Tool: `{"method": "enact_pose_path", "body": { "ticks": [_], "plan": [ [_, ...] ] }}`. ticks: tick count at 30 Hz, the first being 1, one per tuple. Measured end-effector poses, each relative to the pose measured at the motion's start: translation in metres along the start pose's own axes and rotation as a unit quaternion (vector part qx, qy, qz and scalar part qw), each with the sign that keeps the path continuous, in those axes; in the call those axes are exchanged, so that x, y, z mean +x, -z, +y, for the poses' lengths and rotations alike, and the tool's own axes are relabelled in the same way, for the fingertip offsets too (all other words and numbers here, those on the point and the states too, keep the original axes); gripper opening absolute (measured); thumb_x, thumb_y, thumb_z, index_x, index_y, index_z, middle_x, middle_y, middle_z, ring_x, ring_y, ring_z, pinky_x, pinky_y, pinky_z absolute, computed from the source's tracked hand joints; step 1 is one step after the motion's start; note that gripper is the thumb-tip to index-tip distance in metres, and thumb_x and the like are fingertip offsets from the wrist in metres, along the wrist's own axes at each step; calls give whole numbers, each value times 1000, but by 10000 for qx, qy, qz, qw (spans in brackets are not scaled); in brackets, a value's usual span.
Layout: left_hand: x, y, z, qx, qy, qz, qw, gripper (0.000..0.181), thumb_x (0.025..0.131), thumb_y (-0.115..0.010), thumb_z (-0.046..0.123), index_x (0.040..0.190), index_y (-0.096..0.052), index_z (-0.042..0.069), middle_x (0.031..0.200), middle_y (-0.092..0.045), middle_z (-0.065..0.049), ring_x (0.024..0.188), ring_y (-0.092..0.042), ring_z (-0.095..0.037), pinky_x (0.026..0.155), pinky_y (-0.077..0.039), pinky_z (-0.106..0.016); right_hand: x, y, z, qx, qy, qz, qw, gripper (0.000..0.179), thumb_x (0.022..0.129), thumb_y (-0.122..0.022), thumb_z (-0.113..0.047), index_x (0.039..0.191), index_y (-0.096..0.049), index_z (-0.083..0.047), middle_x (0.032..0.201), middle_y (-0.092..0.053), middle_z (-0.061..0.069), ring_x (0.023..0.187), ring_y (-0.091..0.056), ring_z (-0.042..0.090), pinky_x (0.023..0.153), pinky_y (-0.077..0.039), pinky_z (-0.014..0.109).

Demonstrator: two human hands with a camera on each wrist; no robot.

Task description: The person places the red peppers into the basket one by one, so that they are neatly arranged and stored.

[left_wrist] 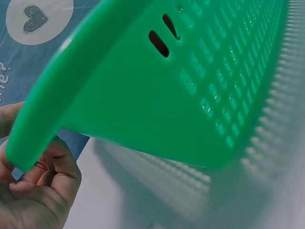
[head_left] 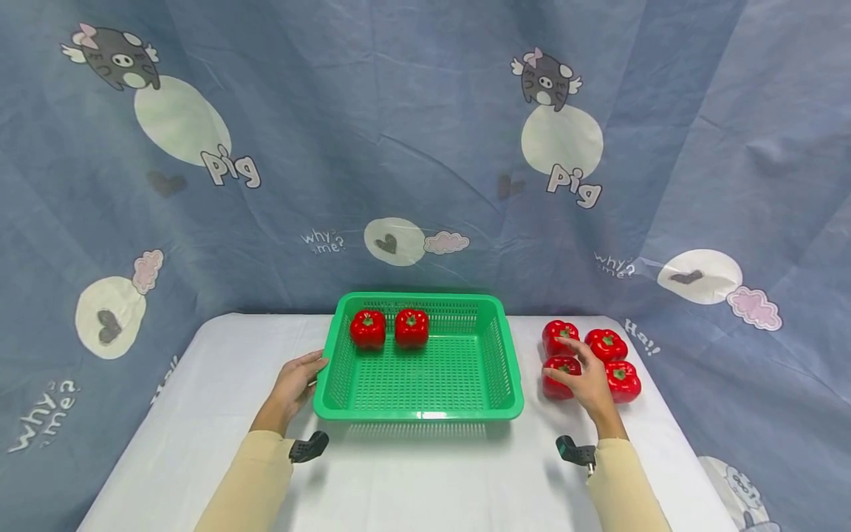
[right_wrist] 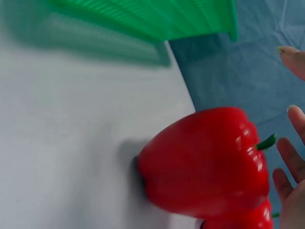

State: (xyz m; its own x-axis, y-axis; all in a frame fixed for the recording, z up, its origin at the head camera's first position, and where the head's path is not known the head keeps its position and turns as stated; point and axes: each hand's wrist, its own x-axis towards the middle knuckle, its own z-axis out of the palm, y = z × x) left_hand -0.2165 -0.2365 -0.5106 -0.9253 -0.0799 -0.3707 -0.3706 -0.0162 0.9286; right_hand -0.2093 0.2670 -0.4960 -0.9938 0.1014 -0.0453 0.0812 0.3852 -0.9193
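Note:
My left hand (head_left: 289,386) grips the left rim of a green plastic basket (head_left: 419,414), its fingers curled at the edge in the left wrist view. Two red bell peppers (head_left: 411,332) sit inside the basket, toward its back left. Over on the right, my right hand (head_left: 589,380) hovers spread above a red bell pepper (head_left: 555,389) on the table. In the right wrist view a gap shows between those fingers and the pepper's green stem (right_wrist: 267,142). The hand partly covers this pepper in the head view.
More red bell peppers stand close around the right hand: one behind (head_left: 555,332), one at the back right (head_left: 608,346) and one at the front right (head_left: 626,383). A white cloth covers the table (head_left: 412,480). A blue patterned curtain (head_left: 425,185) hangs behind it.

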Motion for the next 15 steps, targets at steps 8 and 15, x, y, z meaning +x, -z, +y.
{"method": "enact_pose_path", "body": {
  "ticks": [8, 15],
  "plan": [
    [-1, 0, -1, 20, -10, -12, 10000, 52, 100, -53, 19, 144, -38, -3, 142, -45, -19, 94, -59, 0, 85, -54, -19, -3, -1, 14, -194, -133, -60, 9997, 70, 84, -76, -13, 144, -41, -12, 152, -27, 18, 140, -19, 40, 105, -37, 61],
    [-1, 0, 0, -23, -41, -27, 10000, 52, 99, -54, 19, 144, -39, -3, 142, -46, -18, 92, -59, 1, 85, -54, -19, -2, -1, 24, -454, -115, -91, 9989, 71, 83, -77, -14, 144, -40, -11, 152, -26, 18, 139, -20, 40, 106, -34, 63]
  ]
}}
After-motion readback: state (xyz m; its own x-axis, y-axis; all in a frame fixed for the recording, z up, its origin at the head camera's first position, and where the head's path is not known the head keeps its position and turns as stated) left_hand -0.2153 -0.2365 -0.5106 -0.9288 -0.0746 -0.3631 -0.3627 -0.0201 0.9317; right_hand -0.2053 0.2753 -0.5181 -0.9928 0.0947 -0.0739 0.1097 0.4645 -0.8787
